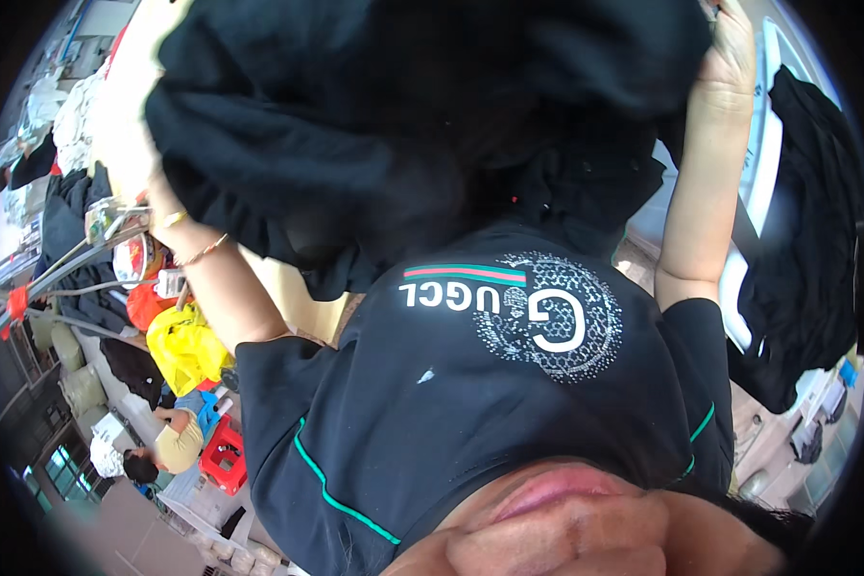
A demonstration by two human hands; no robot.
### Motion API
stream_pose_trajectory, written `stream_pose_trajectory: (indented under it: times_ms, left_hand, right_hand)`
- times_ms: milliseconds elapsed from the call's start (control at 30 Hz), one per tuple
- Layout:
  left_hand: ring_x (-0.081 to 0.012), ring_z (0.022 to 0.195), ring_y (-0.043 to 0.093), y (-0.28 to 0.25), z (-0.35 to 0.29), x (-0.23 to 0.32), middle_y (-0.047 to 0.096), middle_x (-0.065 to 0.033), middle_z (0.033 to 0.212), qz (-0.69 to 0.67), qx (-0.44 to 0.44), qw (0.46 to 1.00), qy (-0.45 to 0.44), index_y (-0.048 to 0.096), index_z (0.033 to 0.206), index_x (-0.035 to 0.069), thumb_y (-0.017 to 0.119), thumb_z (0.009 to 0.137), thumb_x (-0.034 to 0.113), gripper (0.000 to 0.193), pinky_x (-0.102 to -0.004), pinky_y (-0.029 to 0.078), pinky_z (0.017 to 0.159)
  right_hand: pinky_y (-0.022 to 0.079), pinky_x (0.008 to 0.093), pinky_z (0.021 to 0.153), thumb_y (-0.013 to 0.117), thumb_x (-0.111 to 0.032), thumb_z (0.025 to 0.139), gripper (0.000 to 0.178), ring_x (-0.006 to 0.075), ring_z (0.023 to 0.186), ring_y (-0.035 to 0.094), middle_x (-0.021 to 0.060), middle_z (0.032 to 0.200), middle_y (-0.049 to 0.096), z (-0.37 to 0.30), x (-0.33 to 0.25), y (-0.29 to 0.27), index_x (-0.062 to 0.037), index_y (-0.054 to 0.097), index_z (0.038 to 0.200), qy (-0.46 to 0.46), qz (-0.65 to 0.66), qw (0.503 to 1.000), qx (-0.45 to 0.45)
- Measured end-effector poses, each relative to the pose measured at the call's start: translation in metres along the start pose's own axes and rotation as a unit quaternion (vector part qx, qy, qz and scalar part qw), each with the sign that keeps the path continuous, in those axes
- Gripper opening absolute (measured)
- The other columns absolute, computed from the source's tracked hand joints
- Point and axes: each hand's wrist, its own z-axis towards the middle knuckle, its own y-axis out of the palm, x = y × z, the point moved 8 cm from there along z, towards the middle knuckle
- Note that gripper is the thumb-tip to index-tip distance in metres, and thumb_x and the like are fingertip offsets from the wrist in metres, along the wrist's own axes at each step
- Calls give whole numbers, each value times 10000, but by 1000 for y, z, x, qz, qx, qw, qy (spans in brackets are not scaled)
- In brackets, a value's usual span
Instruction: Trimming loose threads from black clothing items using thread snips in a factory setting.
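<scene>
A large black garment (403,125) fills the upper middle of the head view, bunched and partly blurred. What kind of garment it is, I cannot make out. Small studs or buttons dot its lower right part. At its upper right edge, my right hand (732,48) is closed on the cloth, with the arm raised. My left hand (149,173) is at the garment's left side, where glare and cloth hide its fingers. Two thin bracelets circle the left wrist and forearm.
A white tub or table edge (763,144) lies to the right, with more black cloth (811,240) over it. At left are a yellow bag (184,346), metal rods (86,274) and dark cloth. A person (175,442) is near a red stool (223,456) beyond.
</scene>
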Motion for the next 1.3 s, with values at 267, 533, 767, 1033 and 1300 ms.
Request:
stream_pose_trajectory:
  times_ms: [267, 533, 767, 1033, 1300]
  left_hand:
    - [-317, 1209, 526, -62, -9, -35, 485, -200, 1339, 160, 92, 981, -58, 444, 1350, -18, 526, 944, 194, 466, -427, 421, 1047]
    - [-127, 767, 588, 119, -112, -2, 614, -55, 962, 477, -309, 818, 88, 685, 1010, 76, 800, 708, 125, 326, -246, 468, 653]
    - [-238, 911, 562, 172, -96, -34, 580, -44, 1049, 606, -235, 686, 326, 613, 1146, 134, 766, 717, 264, 473, -340, 449, 778]
    - [-136, 923, 637, 169, -30, -37, 668, -51, 980, -166, -350, 894, -226, 622, 1110, -13, 562, 941, 127, 228, -268, 490, 875]
    - [-288, 1082, 606, 198, -15, -3, 630, -177, 1167, -358, -310, 840, -267, 569, 1177, -47, 438, 976, 164, 319, -440, 443, 1018]
  right_hand:
    - [232, 150, 465, 508, -223, 977, 373, -24, 494, 321, -8, 791, 504, -31, 39, 10, 39, 532, 1241, 1, -268, 954, -137]
    - [433, 236, 621, 664, -20, 798, 174, 85, 665, 531, 12, 759, 614, -94, 147, 98, -24, 669, 972, 108, -503, 771, -374]
    - [472, 303, 605, 556, -123, 827, 173, 156, 625, 608, 89, 697, 650, -79, 155, 54, 7, 654, 887, 51, -597, 744, -294]
    - [408, 149, 507, 782, -132, 778, 405, -25, 544, 488, 15, 1015, 695, -89, 141, 64, -8, 650, 1140, 27, -432, 889, -151]
    - [482, 218, 717, 801, -107, 736, 544, 64, 790, 583, 29, 1091, 657, -76, 161, 96, -24, 584, 1228, -105, -439, 870, -197]
